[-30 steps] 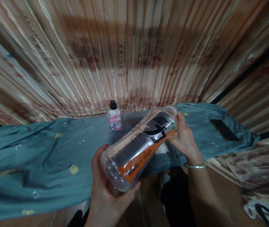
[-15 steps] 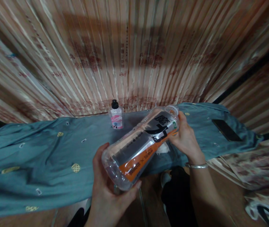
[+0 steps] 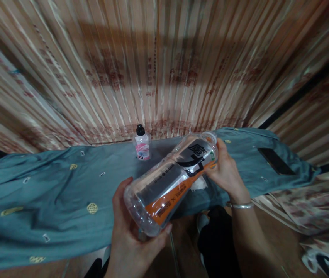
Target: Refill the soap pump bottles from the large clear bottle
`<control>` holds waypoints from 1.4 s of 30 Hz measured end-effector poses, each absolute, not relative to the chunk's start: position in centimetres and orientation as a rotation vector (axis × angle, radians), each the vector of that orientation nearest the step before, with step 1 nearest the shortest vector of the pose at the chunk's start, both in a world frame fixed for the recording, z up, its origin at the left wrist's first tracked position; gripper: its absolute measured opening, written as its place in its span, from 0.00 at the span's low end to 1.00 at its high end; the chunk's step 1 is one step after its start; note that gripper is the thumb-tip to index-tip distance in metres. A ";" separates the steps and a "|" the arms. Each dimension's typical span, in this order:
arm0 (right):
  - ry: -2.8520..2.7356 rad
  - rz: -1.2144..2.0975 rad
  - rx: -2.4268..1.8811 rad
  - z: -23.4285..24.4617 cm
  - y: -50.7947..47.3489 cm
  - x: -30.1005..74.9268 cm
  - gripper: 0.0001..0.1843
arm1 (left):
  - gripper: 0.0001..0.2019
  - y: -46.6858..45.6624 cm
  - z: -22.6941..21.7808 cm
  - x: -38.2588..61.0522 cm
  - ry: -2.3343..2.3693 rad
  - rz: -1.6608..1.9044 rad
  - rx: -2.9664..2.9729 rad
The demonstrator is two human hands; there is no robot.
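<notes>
A large clear plastic bottle (image 3: 167,185) with a silver, black and orange label is held up over the cloth, tilted with its neck toward the upper right. My left hand (image 3: 137,235) cups its wide base, thumb on the near side. Around the neck end, my right hand (image 3: 225,166) is closed, with a silver bangle at the wrist. No liquid shows inside. Behind the bottle stands a small clear bottle (image 3: 143,146) with a black cap and pink label, upright and untouched. A white scrap (image 3: 199,184) lies partly hidden under the large bottle.
A teal patterned cloth (image 3: 51,197) covers the narrow surface across the view. On its right side lies a dark phone (image 3: 276,161). A striped, flowered curtain (image 3: 167,69) hangs close behind. Below are the tiled floor and, at lower right, a white bag (image 3: 309,260).
The large bottle and both hands keep nearly the same pose. The whole view has shifted very slightly, and the grip on each end stays as it was.
</notes>
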State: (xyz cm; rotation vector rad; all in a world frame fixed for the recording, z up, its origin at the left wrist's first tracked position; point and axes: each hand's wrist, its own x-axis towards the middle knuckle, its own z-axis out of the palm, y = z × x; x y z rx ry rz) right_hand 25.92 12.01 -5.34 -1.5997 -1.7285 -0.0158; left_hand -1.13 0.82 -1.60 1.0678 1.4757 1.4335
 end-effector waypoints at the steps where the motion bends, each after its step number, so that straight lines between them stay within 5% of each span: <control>1: -1.729 -0.020 -1.597 -5.4 12.0 26.0 0.47 | 0.47 0.8 -1.6 -1.1 1.472 1.432 1.066; 42: -1.742 -0.020 -1.556 -5.4 12.0 25.9 0.46 | 0.44 1.2 -1.1 -1.0 1.406 1.436 1.073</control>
